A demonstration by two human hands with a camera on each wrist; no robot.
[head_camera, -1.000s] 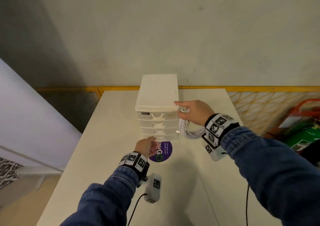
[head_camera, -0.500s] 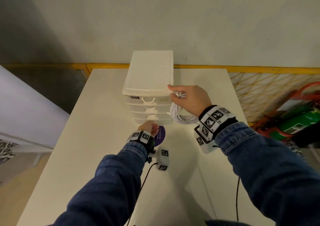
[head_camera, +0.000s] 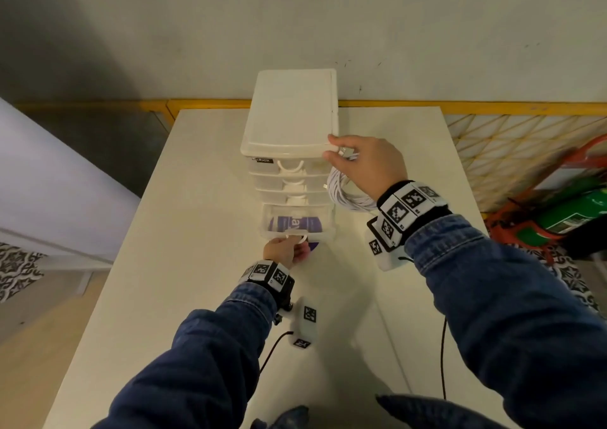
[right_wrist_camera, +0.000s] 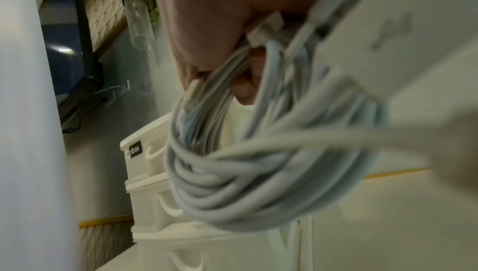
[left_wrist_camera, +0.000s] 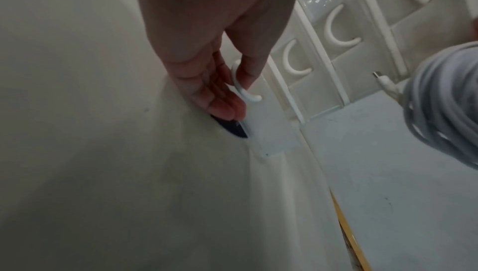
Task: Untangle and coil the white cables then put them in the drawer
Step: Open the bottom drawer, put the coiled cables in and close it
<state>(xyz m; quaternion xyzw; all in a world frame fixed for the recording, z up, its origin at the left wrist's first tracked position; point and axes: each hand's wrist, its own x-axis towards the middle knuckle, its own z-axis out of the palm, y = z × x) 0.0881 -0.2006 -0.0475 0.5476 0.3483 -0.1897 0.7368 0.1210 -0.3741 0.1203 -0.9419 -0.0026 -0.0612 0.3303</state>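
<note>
A white plastic drawer unit (head_camera: 292, 123) stands on the white table (head_camera: 184, 218). Its bottom drawer (head_camera: 297, 223) is pulled partway out. My left hand (head_camera: 285, 251) hooks a finger through that drawer's ring handle (left_wrist_camera: 241, 83) with the other fingers curled below it. My right hand (head_camera: 364, 162) grips a coiled bundle of white cables (head_camera: 345, 192) that hangs beside the unit's right side, while its thumb rests on the front right corner of the unit's lid. In the right wrist view the coiled white cables (right_wrist_camera: 248, 152) fill the middle, with connectors showing between my fingers (right_wrist_camera: 243, 89).
A purple round sticker (head_camera: 297, 224) on the table shows through the open drawer. Three upper drawers (head_camera: 289, 179) are closed. A yellow-framed mesh fence (head_camera: 512, 146) runs behind and right of the table. A green cylinder (head_camera: 578, 212) lies on the floor at right.
My left hand has pulled the bottom drawer out toward me; it was closed before. My right hand stays at the lid's corner with the coiled cables.
</note>
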